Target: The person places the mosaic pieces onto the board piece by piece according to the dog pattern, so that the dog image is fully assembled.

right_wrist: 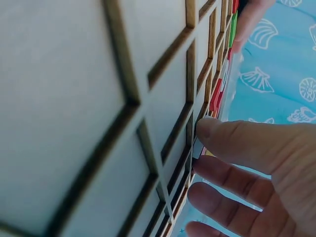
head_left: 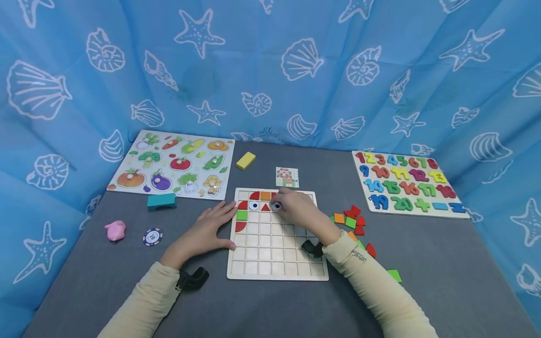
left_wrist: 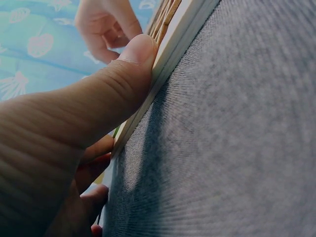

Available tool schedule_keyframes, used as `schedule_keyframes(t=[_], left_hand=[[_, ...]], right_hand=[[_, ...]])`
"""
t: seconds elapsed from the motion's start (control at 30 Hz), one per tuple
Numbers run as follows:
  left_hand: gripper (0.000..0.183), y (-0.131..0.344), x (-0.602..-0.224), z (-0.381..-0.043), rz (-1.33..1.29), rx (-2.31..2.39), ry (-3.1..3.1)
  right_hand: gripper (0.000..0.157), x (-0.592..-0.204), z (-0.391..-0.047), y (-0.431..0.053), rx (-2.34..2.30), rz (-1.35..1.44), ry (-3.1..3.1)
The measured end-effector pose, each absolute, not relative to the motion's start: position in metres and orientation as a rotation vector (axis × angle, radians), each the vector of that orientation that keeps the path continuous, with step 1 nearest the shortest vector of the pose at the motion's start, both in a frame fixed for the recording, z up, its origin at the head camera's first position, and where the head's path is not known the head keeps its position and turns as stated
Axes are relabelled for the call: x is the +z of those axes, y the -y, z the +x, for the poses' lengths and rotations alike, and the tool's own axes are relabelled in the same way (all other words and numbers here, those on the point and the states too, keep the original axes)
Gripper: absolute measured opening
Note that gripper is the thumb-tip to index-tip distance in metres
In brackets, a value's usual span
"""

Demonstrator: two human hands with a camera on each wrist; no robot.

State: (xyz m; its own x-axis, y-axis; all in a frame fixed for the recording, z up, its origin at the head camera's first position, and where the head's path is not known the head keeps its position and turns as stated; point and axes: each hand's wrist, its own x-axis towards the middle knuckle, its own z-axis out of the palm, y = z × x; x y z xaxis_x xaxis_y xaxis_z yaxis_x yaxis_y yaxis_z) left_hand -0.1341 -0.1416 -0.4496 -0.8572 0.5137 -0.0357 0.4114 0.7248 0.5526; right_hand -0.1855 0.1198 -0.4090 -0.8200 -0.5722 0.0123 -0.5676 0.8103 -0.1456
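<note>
A wooden grid board (head_left: 258,253) lies flat on the table, with several coloured tiles in its upper left cells. My left hand (head_left: 208,230) rests at the board's left edge, fingers spread and thumb (left_wrist: 138,52) touching the rim. Over the top rows, my right hand (head_left: 297,209) pinches a white tile with a black eye dot (head_left: 276,206) between thumb (right_wrist: 222,136) and index finger; part of it is covered. A matching eye tile (head_left: 253,205) sits to its left, with a red triangle tile (head_left: 265,207) between them. A green square tile (head_left: 241,215) lies in the leftmost column.
Behind the board is a pattern card (head_left: 287,177). Loose red, orange and green tiles (head_left: 350,222) lie to the right, near a number puzzle (head_left: 405,185). At left are a vegetable puzzle (head_left: 169,164), a teal block (head_left: 162,202), a yellow block (head_left: 246,160), a pink toy (head_left: 115,231) and a chip (head_left: 152,237).
</note>
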Motion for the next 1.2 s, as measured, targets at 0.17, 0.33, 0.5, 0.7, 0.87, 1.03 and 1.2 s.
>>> schedule_keyframes(t=[0.17,0.33,0.5,0.7,0.87,1.03,1.2], left_hand=[[0.096,0.141,-0.449,-0.134,0.737,0.808,-2.742],[0.097,0.14,-0.448,-0.134,0.739,0.814,-2.753],[0.097,0.14,-0.448,-0.133,0.742,0.817,-2.754],[0.097,0.14,-0.449,-0.133,0.739,0.818,-2.75],[0.096,0.14,-0.45,-0.135,0.757,0.828,-2.746],[0.096,0.141,-0.45,-0.133,0.768,0.848,-2.745],[0.097,0.14,-0.451,-0.133,0.762,0.847,-2.744]], right_hand=[[0.018,-0.409,-0.186,-0.119,-0.223,-0.913,-2.957],[0.012,-0.406,-0.186,-0.117,-0.243,-0.907,-2.957],[0.014,-0.399,-0.184,-0.124,-0.302,-0.838,-2.946],[0.018,-0.386,-0.178,-0.164,-0.415,-0.666,-3.03],[0.021,-0.384,-0.165,-0.217,-0.44,-0.488,-3.088],[0.022,-0.389,-0.151,-0.255,-0.426,-0.337,-3.083],[0.022,-0.395,-0.143,-0.271,-0.399,-0.316,-3.033]])
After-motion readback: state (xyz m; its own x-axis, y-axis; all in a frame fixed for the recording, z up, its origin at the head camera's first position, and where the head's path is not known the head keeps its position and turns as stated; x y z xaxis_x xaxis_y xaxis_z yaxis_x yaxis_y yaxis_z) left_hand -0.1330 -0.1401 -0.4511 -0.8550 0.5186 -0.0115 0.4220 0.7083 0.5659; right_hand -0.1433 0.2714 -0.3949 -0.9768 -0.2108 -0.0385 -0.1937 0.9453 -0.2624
